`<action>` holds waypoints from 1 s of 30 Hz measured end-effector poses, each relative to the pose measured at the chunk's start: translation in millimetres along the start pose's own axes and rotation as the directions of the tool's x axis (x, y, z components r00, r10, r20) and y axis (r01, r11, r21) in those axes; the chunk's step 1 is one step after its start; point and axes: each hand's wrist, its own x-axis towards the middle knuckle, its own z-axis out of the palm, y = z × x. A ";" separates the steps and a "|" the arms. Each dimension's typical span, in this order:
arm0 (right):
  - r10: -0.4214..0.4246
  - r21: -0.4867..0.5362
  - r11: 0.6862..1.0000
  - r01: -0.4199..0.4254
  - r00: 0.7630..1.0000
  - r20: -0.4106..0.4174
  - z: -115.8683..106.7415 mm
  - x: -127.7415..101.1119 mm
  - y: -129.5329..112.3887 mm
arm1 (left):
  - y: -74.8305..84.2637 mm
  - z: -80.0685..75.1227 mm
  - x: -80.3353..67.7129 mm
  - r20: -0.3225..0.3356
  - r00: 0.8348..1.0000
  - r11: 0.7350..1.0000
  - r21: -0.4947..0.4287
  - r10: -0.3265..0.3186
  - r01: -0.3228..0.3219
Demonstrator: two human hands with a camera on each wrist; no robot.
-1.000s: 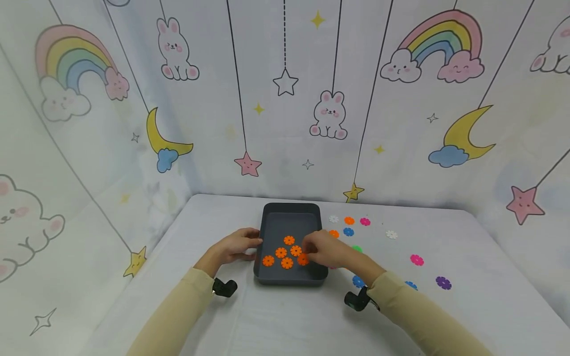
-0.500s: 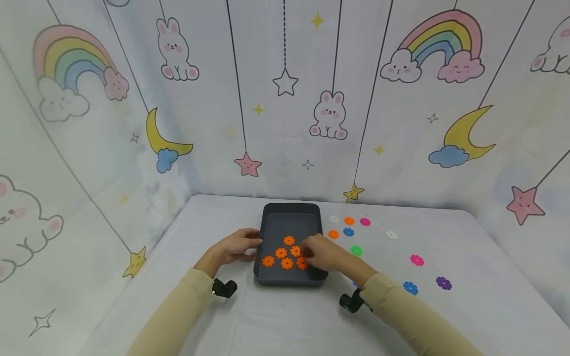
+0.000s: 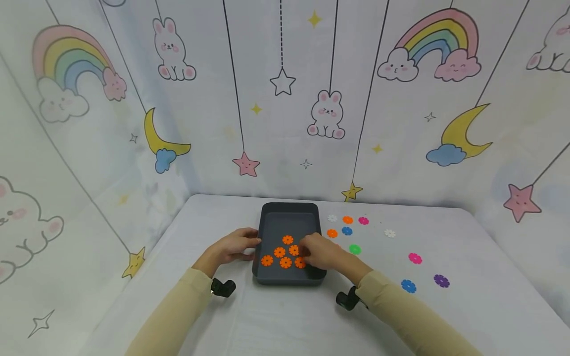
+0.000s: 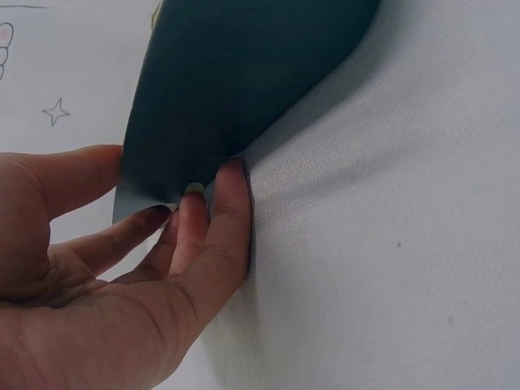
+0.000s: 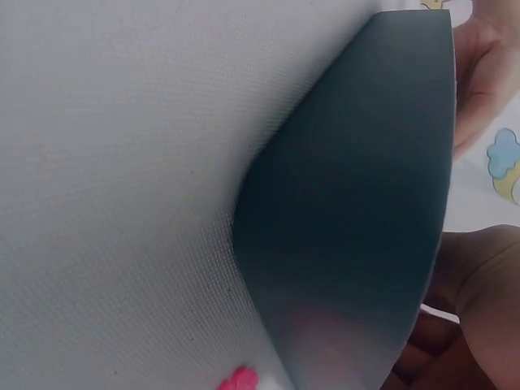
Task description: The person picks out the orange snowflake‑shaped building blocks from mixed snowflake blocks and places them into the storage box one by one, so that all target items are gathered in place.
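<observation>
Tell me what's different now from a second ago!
The right hand and its sleeve moved a little leftward at the dark tray, and the orange flower piece under that hand shifted slightly toward the person. A blue flower piece now shows fully past the sleeve. I can't tell whether the grip let go. The left hand stayed at the tray's left side, and the other five orange pieces stayed put.

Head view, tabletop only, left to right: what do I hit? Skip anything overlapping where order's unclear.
Left hand → dark grey rectangular tray → green flower-shaped disc → the farther-right white flower-shaped disc → purple flower-shaped disc.
</observation>
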 end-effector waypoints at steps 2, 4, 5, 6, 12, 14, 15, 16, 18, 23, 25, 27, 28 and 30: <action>0.000 0.010 1.000 0.000 1.000 0.003 -1.6 -1.9 -0.7 | -0.3 -0.2 0.2 0.003 1.000 1.000 0.000 0.001 -0.001; 0.001 0.024 1.000 -0.001 1.000 0.003 -4.6 -5.3 -1.2 | -0.7 -0.3 0.7 0.005 1.000 1.000 0.000 0.002 -0.002; 0.001 0.036 0.999 -0.001 1.000 -0.002 -6.7 -7.8 -1.4 | -0.9 -0.3 0.9 0.005 1.000 1.000 0.001 0.003 -0.003; 0.000 0.048 0.999 0.001 1.000 -0.011 -9.2 -10.5 -1.2 | -1.2 -0.4 1.1 0.005 1.000 1.000 0.003 0.003 -0.003; -0.022 0.136 0.990 0.033 0.996 -0.084 -30.1 -30.7 9.7 | -1.9 -0.2 1.4 0.000 1.000 1.000 0.009 0.005 -0.005; -0.014 0.173 0.984 0.032 0.995 -0.102 -38.0 -37.4 17.7 | -1.6 0.3 1.3 -0.001 1.000 1.000 0.010 0.005 -0.005; -0.013 0.193 0.981 0.034 0.993 -0.113 -41.8 -40.3 22.5 | -1.4 0.7 1.2 -0.001 1.000 1.000 0.013 0.005 -0.005; -0.010 0.204 0.978 0.036 0.992 -0.126 -45.4 -42.1 28.1 | -1.4 0.5 1.1 -0.002 1.000 1.000 0.014 0.006 -0.006; 0.002 0.213 0.977 0.031 0.989 -0.151 -52.1 -45.0 41.1 | -1.5 0.2 0.9 -0.004 1.000 1.000 0.013 0.006 -0.006; 0.093 0.190 0.981 -0.047 0.966 -0.239 -64.0 -45.1 81.5 | -2.2 -0.7 0.6 -0.005 1.000 1.000 0.015 0.008 -0.008; 0.169 0.199 0.973 -0.116 0.948 -0.271 -67.2 -43.4 96.7 | -2.3 -0.7 0.3 -0.003 1.000 1.000 0.017 0.010 -0.010; 0.232 0.218 0.961 -0.172 0.928 -0.292 -69.2 -41.5 110.2 | -2.4 -0.7 0.1 -0.001 1.000 1.000 0.013 0.010 -0.010; 0.264 0.232 0.952 -0.198 0.918 -0.298 -69.8 -40.3 115.5 | -2.4 -0.6 0.0 0.001 1.000 1.000 0.014 0.011 -0.011; 0.313 0.260 0.936 -0.237 0.899 -0.308 -69.5 -36.7 125.1 | -2.7 -0.7 0.0 0.006 1.000 1.000 0.013 0.013 -0.013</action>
